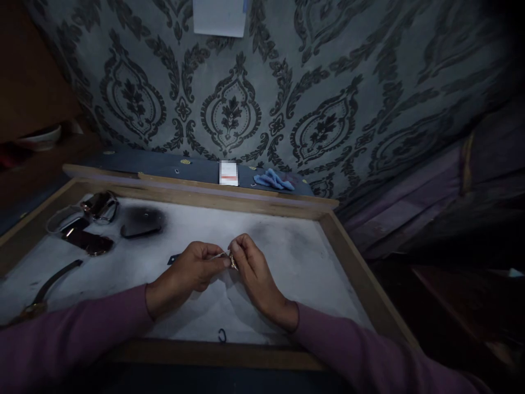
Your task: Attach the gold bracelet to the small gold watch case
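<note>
My left hand [199, 268] and my right hand [255, 273] meet over the middle of a white-lined wooden tray. A small shiny gold-coloured metal piece [233, 261] is pinched in my right fingers; its exact kind is too small to make out. Between the left thumb and forefinger is a thin pale rod-like piece [220, 255], its tip touching or very close to the metal piece. A dark flat piece with a hole [173, 259] lies just left of my left hand. Nearer the front, a small dark open ring [222, 335] rests on the lining.
Several watches [100, 207] lie at the tray's left, beside a dark flat object [141, 223]. A strap watch [53, 282] is nearer my left sleeve. Raised wooden edges [353, 251] surround the tray. Behind are a white-and-red box [228, 173] and blue cloth [273, 179].
</note>
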Tool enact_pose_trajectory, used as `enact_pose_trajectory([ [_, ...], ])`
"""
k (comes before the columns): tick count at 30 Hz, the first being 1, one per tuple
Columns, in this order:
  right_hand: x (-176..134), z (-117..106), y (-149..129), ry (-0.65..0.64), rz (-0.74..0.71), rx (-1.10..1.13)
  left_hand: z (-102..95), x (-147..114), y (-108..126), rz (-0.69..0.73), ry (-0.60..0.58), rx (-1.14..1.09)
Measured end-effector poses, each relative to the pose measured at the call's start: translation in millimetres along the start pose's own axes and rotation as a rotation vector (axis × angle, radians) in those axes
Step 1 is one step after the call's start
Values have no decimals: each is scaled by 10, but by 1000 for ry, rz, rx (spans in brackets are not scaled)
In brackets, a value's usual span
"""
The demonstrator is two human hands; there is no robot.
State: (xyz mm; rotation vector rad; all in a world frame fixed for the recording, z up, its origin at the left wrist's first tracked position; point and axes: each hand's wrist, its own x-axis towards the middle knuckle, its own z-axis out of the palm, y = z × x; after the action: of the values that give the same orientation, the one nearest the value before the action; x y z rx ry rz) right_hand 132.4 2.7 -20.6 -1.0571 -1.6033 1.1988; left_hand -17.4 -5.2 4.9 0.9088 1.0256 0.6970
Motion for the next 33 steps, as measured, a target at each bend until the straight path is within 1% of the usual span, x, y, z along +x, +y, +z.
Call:
enact_pose_trajectory([
  [3,-3,-2,3,-1,2,-4,5,-4,-20,-5,0,13],
  [5,5,-2,1,-3,26,35,3,-5,-38,15,-16,8],
  [7,19,-1,1,-14,77,107,-23,-2,-43,40,-32,21],
  [9,33,-5,5,-44,168,222,-95,5,-19,84,-17,123],
  [11,41,-18,13,-94,273,361,-220,12,37,176,37,364],
  [12,43,-29,15,-120,314,427,-297,14,74,278,59,556],
  [13,44,-44,15,-147,345,480,-379,13,111,375,106,762],
  [14,44,-60,13,-172,366,518,-460,9,147,428,178,961],
  [17,48,-113,2,-232,419,567,-650,-12,215,417,323,1441],
  [20,54,-142,-1,-265,447,589,-734,-16,200,396,387,1733],
  [23,53,-136,12,-308,446,587,-762,16,143,431,365,1842],
  [28,35,-117,22,-368,379,558,-772,54,136,449,357,1850],
  [31,26,-139,-8,-389,309,547,-703,-1,192,464,356,1877],
  [33,22,-164,-47,-396,286,531,-627,-70,225,474,316,1889],
])
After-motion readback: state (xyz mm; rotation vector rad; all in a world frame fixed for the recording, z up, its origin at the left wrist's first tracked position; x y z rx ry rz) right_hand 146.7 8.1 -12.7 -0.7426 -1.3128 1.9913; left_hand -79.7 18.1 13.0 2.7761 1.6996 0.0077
